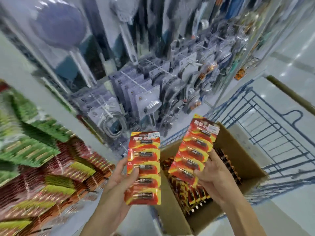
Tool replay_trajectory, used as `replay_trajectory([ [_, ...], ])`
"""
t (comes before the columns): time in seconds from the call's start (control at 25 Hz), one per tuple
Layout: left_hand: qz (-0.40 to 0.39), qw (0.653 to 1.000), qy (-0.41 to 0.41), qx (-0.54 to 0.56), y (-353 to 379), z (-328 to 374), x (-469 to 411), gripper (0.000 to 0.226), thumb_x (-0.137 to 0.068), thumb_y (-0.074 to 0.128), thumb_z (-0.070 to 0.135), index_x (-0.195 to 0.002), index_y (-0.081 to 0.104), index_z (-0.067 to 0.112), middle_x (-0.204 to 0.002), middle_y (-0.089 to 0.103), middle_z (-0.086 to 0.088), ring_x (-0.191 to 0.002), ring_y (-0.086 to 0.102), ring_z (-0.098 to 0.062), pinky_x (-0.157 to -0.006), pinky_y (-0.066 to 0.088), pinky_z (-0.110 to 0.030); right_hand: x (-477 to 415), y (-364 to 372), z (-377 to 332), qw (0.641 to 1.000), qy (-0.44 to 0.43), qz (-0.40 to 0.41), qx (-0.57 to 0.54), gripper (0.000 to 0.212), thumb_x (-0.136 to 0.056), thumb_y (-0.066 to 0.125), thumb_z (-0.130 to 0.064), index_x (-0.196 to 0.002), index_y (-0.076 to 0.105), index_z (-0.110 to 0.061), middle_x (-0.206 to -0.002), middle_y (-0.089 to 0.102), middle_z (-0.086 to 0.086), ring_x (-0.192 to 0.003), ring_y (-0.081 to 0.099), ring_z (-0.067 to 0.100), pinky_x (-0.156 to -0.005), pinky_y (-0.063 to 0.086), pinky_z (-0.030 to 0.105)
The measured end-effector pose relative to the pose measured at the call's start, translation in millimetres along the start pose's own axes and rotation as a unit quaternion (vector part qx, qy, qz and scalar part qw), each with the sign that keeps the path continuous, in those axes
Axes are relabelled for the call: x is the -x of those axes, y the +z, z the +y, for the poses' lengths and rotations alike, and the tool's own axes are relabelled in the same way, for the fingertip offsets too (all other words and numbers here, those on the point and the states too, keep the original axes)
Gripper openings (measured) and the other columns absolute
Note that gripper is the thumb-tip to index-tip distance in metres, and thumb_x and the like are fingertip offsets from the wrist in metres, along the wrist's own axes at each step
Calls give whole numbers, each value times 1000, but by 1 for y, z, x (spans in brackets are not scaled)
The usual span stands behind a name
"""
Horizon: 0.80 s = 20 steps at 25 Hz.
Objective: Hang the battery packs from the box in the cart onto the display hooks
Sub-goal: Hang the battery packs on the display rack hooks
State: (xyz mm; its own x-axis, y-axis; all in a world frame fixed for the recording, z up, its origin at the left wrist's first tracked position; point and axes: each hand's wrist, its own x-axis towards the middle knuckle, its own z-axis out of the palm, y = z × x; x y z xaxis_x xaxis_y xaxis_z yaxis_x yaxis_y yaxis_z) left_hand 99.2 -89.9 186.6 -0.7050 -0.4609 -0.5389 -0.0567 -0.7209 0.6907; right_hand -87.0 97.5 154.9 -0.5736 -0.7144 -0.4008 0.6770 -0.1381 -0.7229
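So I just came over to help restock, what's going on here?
A person is stocking batteries. The left hand grips one red battery strip upright, and the right hand holds a second strip tilted above the open cardboard box in the blue cart. More packs lie in the box. Neither strip is on a hook yet; the display of red and green packs is to the left.

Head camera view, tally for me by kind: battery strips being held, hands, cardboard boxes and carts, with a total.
Battery strips held: 2, left strip in the left hand, right strip in the right hand
Hands: 2
Cardboard box: 1
Cart: 1
Total: 6
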Motion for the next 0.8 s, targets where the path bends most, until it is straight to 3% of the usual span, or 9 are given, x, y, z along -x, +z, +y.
replay_trajectory([
  [0.08, 8, 999, 38, 2, -17, 21, 23, 50, -80, 65, 9, -128, 63, 25, -112, 77, -16, -89, 78, -34, -60, 63, -39, 3, 44, -6, 998, -12, -54, 8, 72, -79, 67, 21, -138, 61, -21, -131, 64, 20, -123, 63, 42, -101, 52, 61],
  [0.2, 18, 995, 97, 15, -54, 54, 59, 60, -83, 64, 9, -138, 59, 33, -123, 73, -20, -101, 75, -40, -66, 63, -43, 5, 117, 2, 991, -12, -134, 19, 63, -83, 66, 7, -142, 55, -14, -128, 65, 20, -116, 66, 41, -91, 59, 53],
  [0.32, 40, 988, 142, 46, -89, 81, 98, 57, -88, 59, 15, -141, 58, 35, -126, 73, -16, -105, 74, -39, -69, 64, -46, 13, 189, 24, 990, 22, -135, 17, 36, -101, 60, -12, -137, 61, -10, -124, 70, 18, -104, 73, 36, -75, 63, 46],
  [0.4, 68, 981, 168, 72, -113, 95, 121, 49, -89, 57, 20, -136, 62, 36, -123, 75, -12, -103, 76, -35, -72, 65, -49, 18, 226, 40, 990, 44, -131, 10, 36, -100, 51, -20, -132, 65, -12, -122, 72, 18, -102, 74, 35, -72, 63, 45],
  [0.52, 102, 970, 190, 111, -150, 112, 152, 45, -88, 57, 22, -131, 65, 35, -123, 76, -10, -104, 75, -38, -77, 64, -56, 22, 273, 63, 986, 54, -151, 52, 40, -101, 50, -29, -134, 65, -13, -128, 69, 20, -109, 71, 39, -78, 62, 49],
  [0.68, 144, 953, 224, 143, -192, 132, 184, 42, -86, 61, 17, -124, 70, 32, -122, 76, -13, -105, 75, -40, -70, 66, -49, 19, 329, 88, 980, 73, -161, 92, 46, -97, 58, -36, -138, 61, -14, -130, 69, 19, -115, 69, 42, -86, 59, 54],
  [0.8, 175, 940, 268, 118, -219, 151, 205, 43, -84, 64, 19, -121, 70, 40, -120, 77, -7, -105, 76, -33, -76, 64, -50, 17, 370, 108, 981, 66, -156, 98, 66, -92, 73, -40, -148, 49, -14, -132, 69, 15, -117, 68, 41, -97, 53, 61],
])
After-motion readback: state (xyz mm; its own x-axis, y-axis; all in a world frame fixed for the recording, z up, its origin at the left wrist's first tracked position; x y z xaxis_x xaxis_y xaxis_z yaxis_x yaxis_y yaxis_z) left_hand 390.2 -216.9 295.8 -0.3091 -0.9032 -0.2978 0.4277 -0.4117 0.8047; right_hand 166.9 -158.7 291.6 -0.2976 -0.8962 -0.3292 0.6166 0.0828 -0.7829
